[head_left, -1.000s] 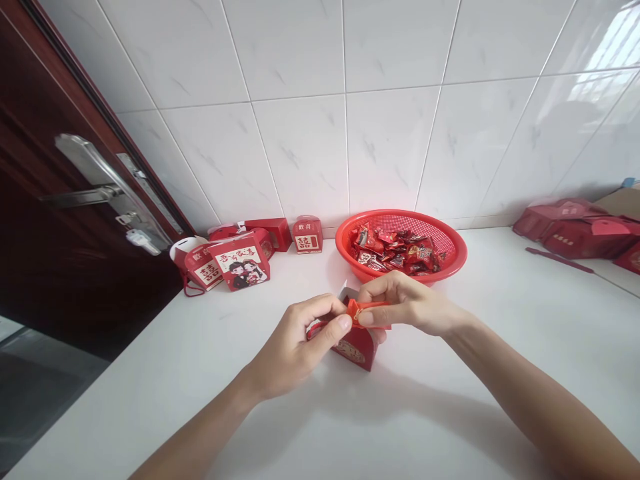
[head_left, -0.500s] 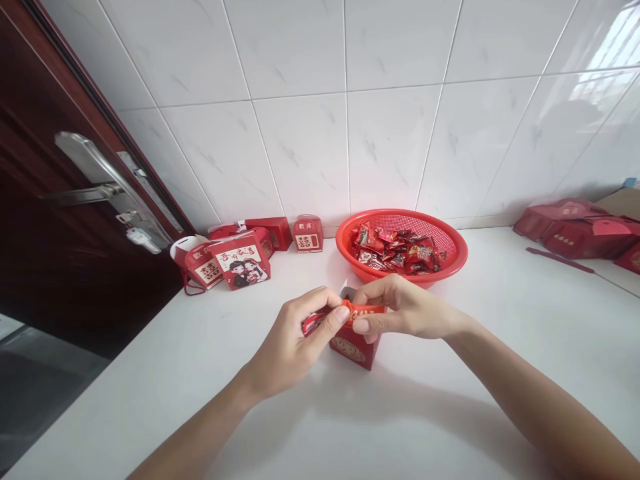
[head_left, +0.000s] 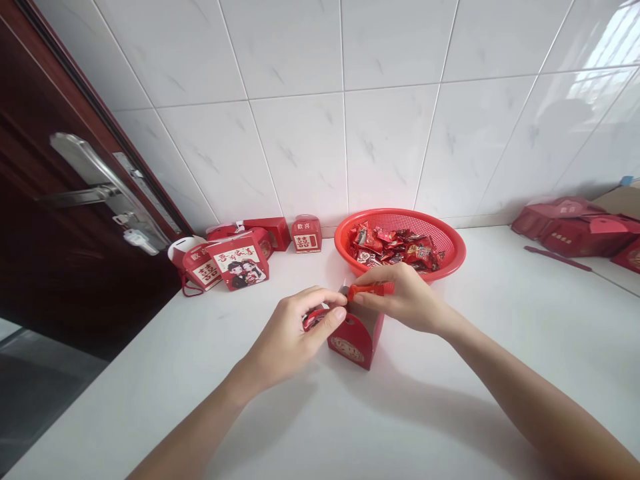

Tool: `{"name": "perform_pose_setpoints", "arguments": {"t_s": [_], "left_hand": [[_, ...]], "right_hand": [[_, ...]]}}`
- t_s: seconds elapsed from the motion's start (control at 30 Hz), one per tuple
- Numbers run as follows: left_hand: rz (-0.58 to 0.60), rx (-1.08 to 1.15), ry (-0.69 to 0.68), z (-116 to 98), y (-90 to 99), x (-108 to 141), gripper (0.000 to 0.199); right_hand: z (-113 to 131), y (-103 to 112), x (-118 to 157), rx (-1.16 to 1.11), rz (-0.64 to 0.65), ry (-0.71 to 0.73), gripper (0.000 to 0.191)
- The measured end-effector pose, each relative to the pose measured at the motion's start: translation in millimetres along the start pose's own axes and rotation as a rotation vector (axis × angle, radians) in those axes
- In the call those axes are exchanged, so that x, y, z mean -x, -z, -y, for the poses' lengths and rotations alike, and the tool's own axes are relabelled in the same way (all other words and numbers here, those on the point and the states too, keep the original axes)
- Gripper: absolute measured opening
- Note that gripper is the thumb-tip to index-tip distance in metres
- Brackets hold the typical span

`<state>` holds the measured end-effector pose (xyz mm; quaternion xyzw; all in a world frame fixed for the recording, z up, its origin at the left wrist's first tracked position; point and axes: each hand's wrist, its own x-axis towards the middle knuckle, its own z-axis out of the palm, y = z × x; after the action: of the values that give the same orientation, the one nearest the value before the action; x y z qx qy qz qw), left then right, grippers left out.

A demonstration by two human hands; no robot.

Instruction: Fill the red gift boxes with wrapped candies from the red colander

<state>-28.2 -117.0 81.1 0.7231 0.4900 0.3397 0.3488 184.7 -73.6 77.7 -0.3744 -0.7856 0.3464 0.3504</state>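
Observation:
A small red gift box [head_left: 351,343] with a gold emblem stands on the table with its top unfolded. Over it, my right hand [head_left: 407,300] pinches an orange-red wrapped candy [head_left: 373,289] between thumb and fingers. My left hand [head_left: 300,333] curls at the box's left side, with red wrapped candies [head_left: 314,319] tucked in its fingers; how many is hidden. Its thumb and fingertips are close to the box's upper edge. Just behind the hands sits a red plastic basket [head_left: 453,257] of wrapped candies [head_left: 400,247].
Printed red gift boxes [head_left: 243,263] are grouped at the left, and a small one [head_left: 307,235] stands by the tiled wall. More red boxes [head_left: 575,227] lie at the right. A dark wooden door [head_left: 60,267] with a metal handle borders the white table [head_left: 175,373] on the left.
My right hand has moved slightly up with the orange-red candy, away from my left fingertips. The left hand has hardly moved, and more of the open box shows.

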Motion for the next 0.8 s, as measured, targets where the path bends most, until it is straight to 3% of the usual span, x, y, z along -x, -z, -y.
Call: {"name": "perform_pose_setpoints", "arguments": {"t_s": [0.23, 0.33, 0.47, 0.63, 0.7, 0.8], "left_hand": [[0.006, 0.099, 0.068, 3.9, 1.1, 1.5, 0.045], [0.028, 0.249, 0.075, 4.6, 0.6, 2.0, 0.054], [0.111, 0.390, 0.080, 2.3, -3.3, 2.5, 0.062], [0.145, 0.433, 0.085, 0.6, -6.8, 4.8, 0.063], [0.150, 0.439, 0.095, 0.5, -6.1, 5.5, 0.064], [0.162, 0.440, 0.074, -0.8, -4.5, 5.7, 0.060]], "right_hand": [[-1.2, -5.1, 0.0, 0.162, -0.069, 0.012, 0.015], [5.4, -6.4, 3.5, 0.102, -0.099, 0.088, 0.014], [15.1, -13.6, 11.5, 0.003, -0.038, 0.180, 0.016], [18.3, -22.1, 16.8, -0.024, 0.047, 0.191, 0.014], [18.4, -21.4, 16.3, -0.073, 0.061, 0.184, 0.021], [19.4, -14.9, 14.1, -0.124, -0.017, 0.145, 0.025]]}}
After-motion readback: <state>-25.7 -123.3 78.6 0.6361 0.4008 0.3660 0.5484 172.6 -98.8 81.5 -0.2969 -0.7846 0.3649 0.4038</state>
